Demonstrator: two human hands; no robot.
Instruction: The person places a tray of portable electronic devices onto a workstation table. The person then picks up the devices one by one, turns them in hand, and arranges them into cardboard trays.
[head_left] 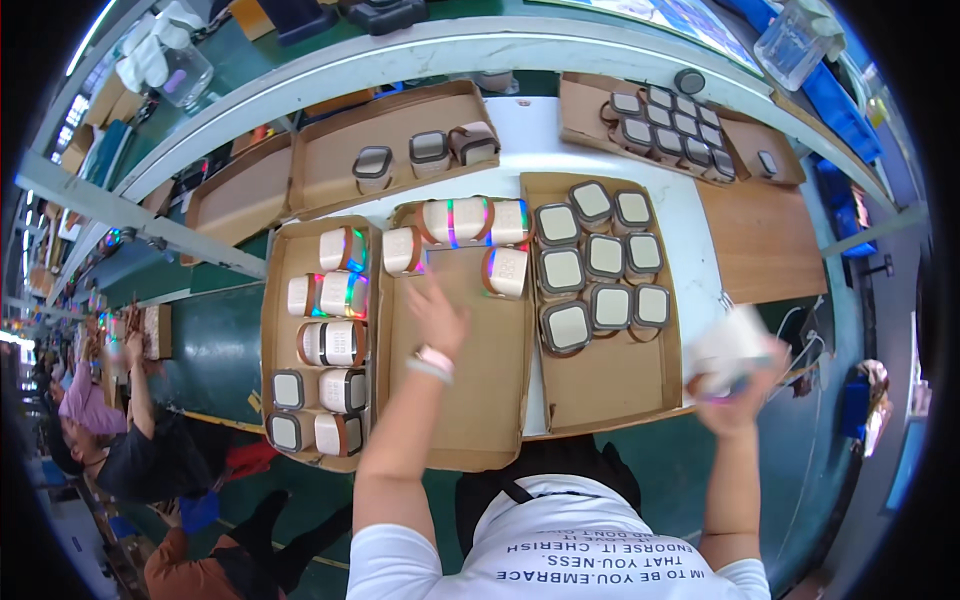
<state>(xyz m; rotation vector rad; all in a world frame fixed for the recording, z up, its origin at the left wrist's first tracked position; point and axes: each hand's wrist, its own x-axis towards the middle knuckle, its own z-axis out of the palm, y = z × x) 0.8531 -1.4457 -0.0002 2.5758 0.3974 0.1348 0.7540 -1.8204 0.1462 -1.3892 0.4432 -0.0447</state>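
While the left hand (437, 318) is stretched over the middle tray (485, 370), the right hand (745, 385) holds a white device (728, 340), as the head view lets me see from my far seat. This white device is raised near the right part of the counter's (530, 125) near edge, to the right of the right tray (610, 390); it is blurred, so I cannot tell which face is turned to me. I judge that the step in hand is handling devices one by one, the right hand occupied and the left one free. For the left, the next move seems to call for closing gently around the cream device (402, 250) at the middle tray's far left corner, without pushing the lit row (460, 220) beside it. For the right, I would ask a firm hold.

About the pose, the left forearm crosses the counter's near edge and points toward the far edge, back of the hand upward, fingers extended, a little spread, pinching nothing that I can see; whether they touch the cream device, I cannot tell. The right fingers are curled around the white device's lower side.
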